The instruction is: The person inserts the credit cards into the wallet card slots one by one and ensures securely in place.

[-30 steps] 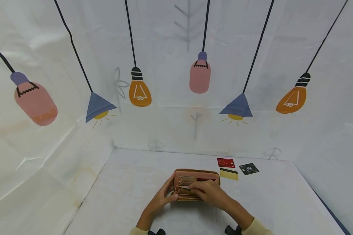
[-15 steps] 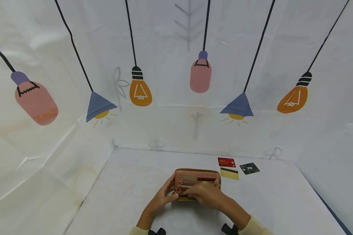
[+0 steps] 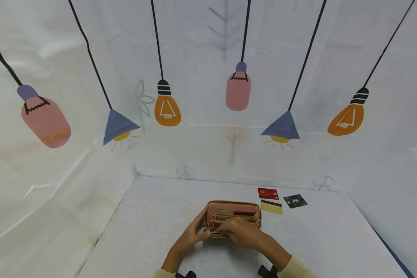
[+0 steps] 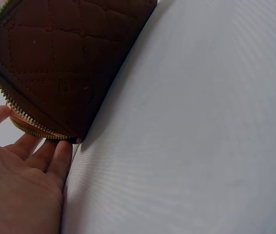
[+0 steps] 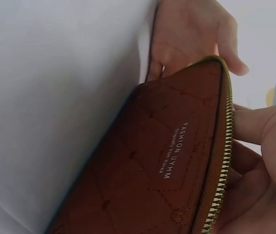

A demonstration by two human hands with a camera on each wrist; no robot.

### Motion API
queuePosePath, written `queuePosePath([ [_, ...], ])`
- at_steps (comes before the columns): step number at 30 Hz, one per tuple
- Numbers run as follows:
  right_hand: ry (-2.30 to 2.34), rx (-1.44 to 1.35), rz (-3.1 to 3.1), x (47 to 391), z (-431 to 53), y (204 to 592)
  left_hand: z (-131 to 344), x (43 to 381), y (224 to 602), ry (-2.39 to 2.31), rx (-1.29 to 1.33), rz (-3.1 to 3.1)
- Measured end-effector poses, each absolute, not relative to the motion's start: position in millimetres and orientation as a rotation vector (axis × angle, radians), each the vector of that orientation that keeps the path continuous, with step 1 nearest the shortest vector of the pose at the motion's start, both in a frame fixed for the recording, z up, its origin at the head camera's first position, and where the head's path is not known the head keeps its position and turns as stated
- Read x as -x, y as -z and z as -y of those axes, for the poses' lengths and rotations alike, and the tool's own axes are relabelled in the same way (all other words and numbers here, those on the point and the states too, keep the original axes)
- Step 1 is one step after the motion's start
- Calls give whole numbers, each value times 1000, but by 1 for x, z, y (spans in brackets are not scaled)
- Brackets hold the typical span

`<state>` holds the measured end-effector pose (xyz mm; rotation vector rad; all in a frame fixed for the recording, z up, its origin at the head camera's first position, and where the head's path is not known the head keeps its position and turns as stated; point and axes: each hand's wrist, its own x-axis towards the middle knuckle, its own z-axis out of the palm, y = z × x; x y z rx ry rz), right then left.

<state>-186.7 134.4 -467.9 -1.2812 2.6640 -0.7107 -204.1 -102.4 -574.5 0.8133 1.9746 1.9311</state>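
Observation:
A brown quilted zip wallet (image 3: 234, 207) stands unzipped on the table, its pink lining and pleated pockets facing up. My left hand (image 3: 192, 233) grips its left end, thumb at the front corner and fingers along the far side. In the left wrist view, that hand's fingers (image 4: 60, 158) touch the wallet by the brass zip. My right hand (image 3: 241, 231) reaches into the front pockets with curled fingers. The right wrist view shows its thumb (image 5: 255, 124) over the zip edge; the wallet's wall hides the fingertips, so I cannot tell what they hold. A red edge (image 3: 244, 213) shows in a rear pocket.
Right of the wallet lie a red card (image 3: 268, 193), a gold card (image 3: 272, 207) with a black stripe and a black card (image 3: 295, 200). The white table (image 3: 160, 204) meets a white sheet wall (image 3: 201, 150) printed with lamps at the back.
My right hand has moved slightly left and lower into the wallet's front pockets. A dark-edged card seen at its fingertips earlier is now out of sight. My left hand keeps its grip.

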Motion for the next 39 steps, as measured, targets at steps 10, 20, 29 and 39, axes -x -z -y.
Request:
queuePosePath([
  [10, 799, 1065, -2604, 187, -140, 473, 102, 202, 571, -1921, -808, -1989],
  [20, 864, 902, -2523, 192, -143, 477, 102, 204, 575, -1917, -809, -1984],
  [29, 832, 870, -2565, 197, -143, 485, 101, 203, 576, -1928, -809, -1985],
  [39, 822, 795, -2618, 198, -137, 490, 102, 204, 577, -1911, -885, -2018],
])
